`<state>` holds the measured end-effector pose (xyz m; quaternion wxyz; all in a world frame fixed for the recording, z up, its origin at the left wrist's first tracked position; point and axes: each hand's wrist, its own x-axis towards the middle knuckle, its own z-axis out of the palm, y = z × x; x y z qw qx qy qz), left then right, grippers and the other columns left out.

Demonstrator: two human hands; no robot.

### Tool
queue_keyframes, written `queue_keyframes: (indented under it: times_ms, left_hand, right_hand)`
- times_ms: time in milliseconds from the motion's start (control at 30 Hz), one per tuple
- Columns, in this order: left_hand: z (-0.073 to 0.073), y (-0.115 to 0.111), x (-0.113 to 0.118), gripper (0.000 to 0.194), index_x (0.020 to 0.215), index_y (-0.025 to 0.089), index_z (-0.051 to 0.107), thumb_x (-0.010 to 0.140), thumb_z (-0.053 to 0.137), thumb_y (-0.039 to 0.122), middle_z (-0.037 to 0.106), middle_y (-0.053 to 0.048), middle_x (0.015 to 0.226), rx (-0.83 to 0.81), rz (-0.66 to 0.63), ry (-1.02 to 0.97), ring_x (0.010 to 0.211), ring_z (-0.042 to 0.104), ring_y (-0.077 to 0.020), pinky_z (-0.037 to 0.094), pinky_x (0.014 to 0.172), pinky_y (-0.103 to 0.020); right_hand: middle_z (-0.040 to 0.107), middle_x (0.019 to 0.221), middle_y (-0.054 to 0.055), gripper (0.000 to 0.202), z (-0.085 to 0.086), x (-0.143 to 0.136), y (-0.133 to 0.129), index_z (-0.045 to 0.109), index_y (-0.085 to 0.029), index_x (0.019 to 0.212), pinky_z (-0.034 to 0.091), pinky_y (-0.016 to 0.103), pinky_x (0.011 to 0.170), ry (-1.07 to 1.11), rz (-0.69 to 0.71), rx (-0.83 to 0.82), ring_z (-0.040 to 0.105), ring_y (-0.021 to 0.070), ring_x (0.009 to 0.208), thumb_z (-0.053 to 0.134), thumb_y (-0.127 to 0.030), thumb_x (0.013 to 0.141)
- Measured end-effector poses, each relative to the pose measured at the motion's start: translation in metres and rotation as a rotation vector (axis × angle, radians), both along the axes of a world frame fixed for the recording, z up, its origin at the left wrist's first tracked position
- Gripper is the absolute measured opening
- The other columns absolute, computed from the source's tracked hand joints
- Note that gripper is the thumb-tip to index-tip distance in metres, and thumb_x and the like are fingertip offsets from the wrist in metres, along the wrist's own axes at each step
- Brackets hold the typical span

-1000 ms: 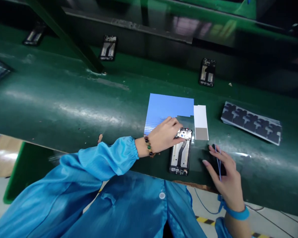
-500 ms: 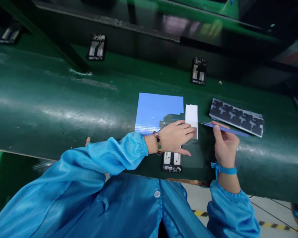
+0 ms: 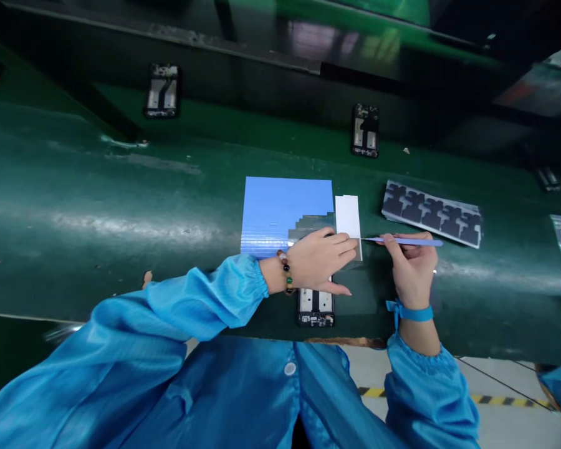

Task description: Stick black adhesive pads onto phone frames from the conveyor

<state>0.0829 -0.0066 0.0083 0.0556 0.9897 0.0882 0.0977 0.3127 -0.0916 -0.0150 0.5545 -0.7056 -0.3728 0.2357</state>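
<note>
While the left hand (image 3: 316, 259) lies flat with its fingers loosely spread and its thumb apart, its fingertips rest over the lower end of a white strip (image 3: 348, 215). That hand covers the upper part of an opened phone (image 3: 316, 308), which lies near the front edge of the green bench (image 3: 98, 249), its lower end showing below the palm. The right hand (image 3: 414, 268) pinches a pair of blue tweezers (image 3: 418, 242) between thumb and fingers, the tip pointing left at the strip's right edge; whether it touches, I cannot tell. Left of the strip is a blue sheet (image 3: 285, 196), with stepped clear films (image 3: 313, 222) over its lower right corner. Beyond the right hand lies a stack of sheets bearing dark cutout shapes (image 3: 430, 212). Farther back, 2 opened handsets, 1 at left (image 3: 163, 91) and 1 near the middle (image 3: 366, 131), lie well apart.
</note>
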Motion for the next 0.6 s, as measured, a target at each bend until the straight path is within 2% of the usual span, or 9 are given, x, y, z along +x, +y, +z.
queue_keyframes:
  times_ms: [367, 500, 600]
  left_hand:
    - [0.000, 0.000, 0.000, 0.077, 0.128, 0.010, 0.065, 0.099, 0.046, 0.080, 0.061, -0.018, 0.150, -0.016, 0.003, -0.002, 0.130, 0.058, -0.0306, 0.041, 0.105, -0.043]
    - [-0.003, 0.001, 0.001, 0.080, 0.131, 0.009, 0.064, 0.100, 0.046, 0.080, 0.060, -0.018, 0.151, -0.049, 0.000, -0.033, 0.131, 0.058, -0.0308, 0.041, 0.110, -0.044]
    - [-0.001, -0.001, -0.009, 0.079, 0.135, 0.008, 0.062, 0.100, 0.049, 0.077, 0.057, -0.019, 0.154, -0.059, -0.007, -0.089, 0.138, 0.055, -0.0321, 0.038, 0.118, -0.047]
  right_hand:
    - [0.078, 0.085, 0.001, 0.044, 0.001, -0.001, 0.004, 0.059, -0.024, 0.094, 0.062, 0.040, 0.087, 0.067, 0.032, 0.025, 0.081, 0.0237, 0.084, 0.092, -0.046, 0.077]
    - [0.076, 0.083, -0.001, 0.042, 0.014, -0.003, -0.002, 0.058, -0.023, 0.090, 0.062, 0.041, 0.092, 0.165, -0.025, 0.116, 0.081, 0.0216, 0.083, 0.094, -0.039, 0.076]
    - [0.075, 0.081, -0.003, 0.038, 0.028, -0.016, -0.027, 0.059, -0.023, 0.088, 0.061, 0.042, 0.097, 0.203, -0.092, 0.193, 0.079, 0.0194, 0.083, 0.093, -0.032, 0.077]
